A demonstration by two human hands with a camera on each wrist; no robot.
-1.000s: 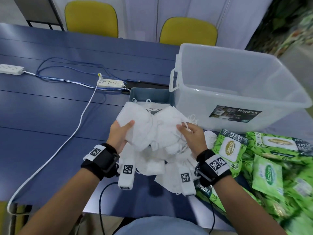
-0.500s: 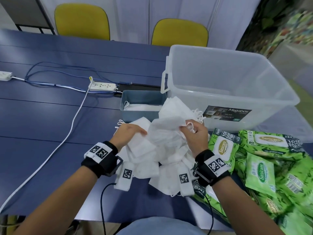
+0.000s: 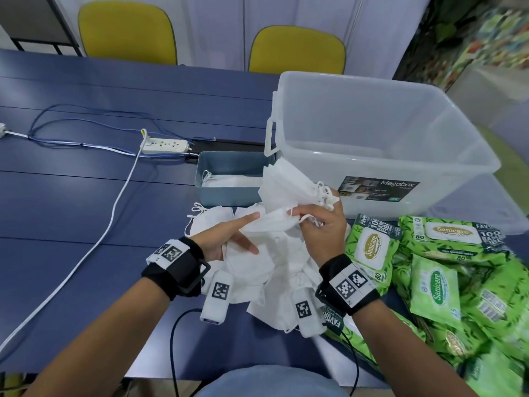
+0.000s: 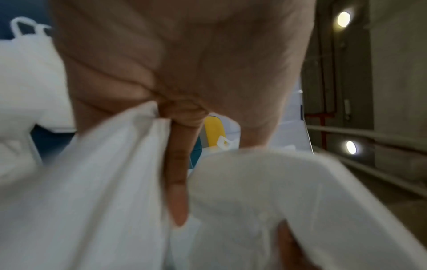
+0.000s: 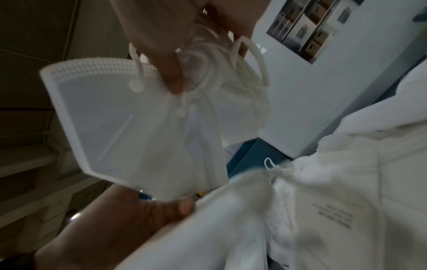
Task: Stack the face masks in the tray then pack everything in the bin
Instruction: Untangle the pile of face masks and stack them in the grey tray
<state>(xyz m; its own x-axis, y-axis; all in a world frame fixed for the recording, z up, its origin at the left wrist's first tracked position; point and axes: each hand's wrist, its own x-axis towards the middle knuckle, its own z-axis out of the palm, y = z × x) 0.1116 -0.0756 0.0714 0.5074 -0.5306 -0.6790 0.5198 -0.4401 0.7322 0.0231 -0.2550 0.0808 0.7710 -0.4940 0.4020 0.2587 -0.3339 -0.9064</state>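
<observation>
Wipes packs cut off rightward

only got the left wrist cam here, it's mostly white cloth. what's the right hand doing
Observer: The right hand grips a fanned bunch of white folded face masks by their ear loops, raised in front of the clear plastic bin.
Operator: anything in the tray yet
Observer: Yes, the grey-blue rectangular tray already holds a few flat white masks.
Operator: and the bin
Observer: It looks empty; the green wipe packs all lie outside it on the blue table.
</observation>
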